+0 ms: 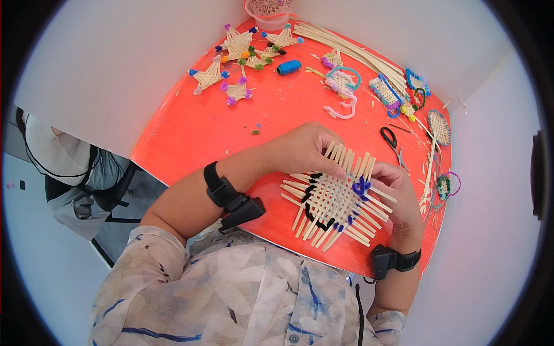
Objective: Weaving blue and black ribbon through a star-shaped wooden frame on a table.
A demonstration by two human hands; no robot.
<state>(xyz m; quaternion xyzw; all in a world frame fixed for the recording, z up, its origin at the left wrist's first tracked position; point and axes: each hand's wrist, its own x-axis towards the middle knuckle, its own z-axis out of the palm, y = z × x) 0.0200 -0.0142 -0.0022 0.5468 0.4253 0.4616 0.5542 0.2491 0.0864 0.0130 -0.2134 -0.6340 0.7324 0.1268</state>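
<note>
A square mat woven from pale flat straw strips (333,199) lies on the orange table (190,130) just in front of me. Black and blue fuzzy wire runs along its edges, with a blue knot near its right side. My left hand (303,151) presses down on the mat's upper left part, fingers bent over the strips. My right hand (398,190) grips the mat's right edge, thumb close to the blue knot. Both wrists carry black strapped devices.
Several finished straw stars with coloured pompoms (236,55) lie at the far left. A blue thread spool (288,67), loose straw strips (352,49), small woven pieces with coloured wire (385,91), black scissors (390,140) and a clear cup (266,14) sit further back and right.
</note>
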